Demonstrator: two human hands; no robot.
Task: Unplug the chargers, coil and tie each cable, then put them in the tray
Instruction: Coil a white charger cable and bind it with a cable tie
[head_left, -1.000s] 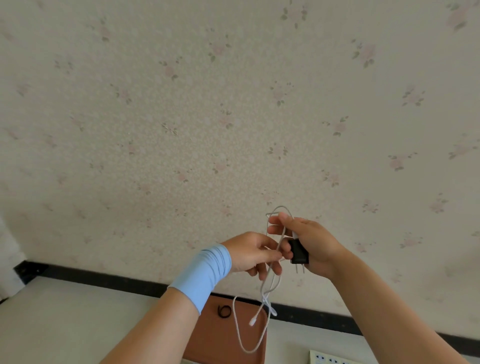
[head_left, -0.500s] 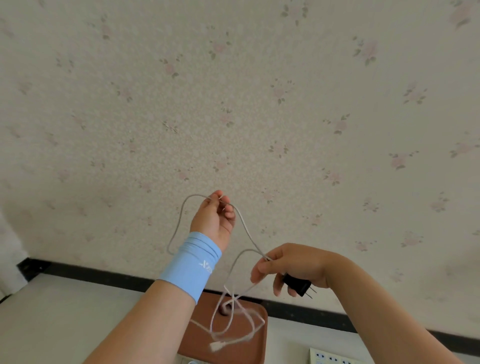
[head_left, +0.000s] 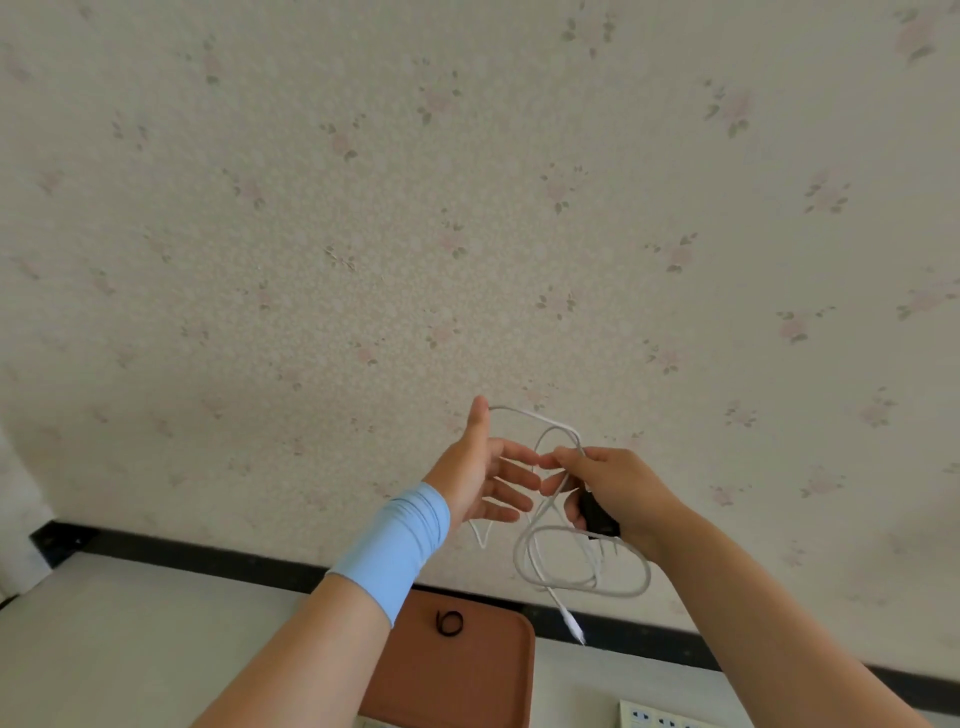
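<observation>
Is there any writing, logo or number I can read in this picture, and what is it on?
None can be read. The light blue wrist sleeve shows no mark here, the black charger plug in the right hand shows no label, and the white power strip shows only socket holes.

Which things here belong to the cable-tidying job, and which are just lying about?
Job: white cable, black charger gripped by the right hand, brown tray, small black loop in it (probably a tie), white power strip.
Lying about: blue wristband, flowered wallpaper.
</observation>
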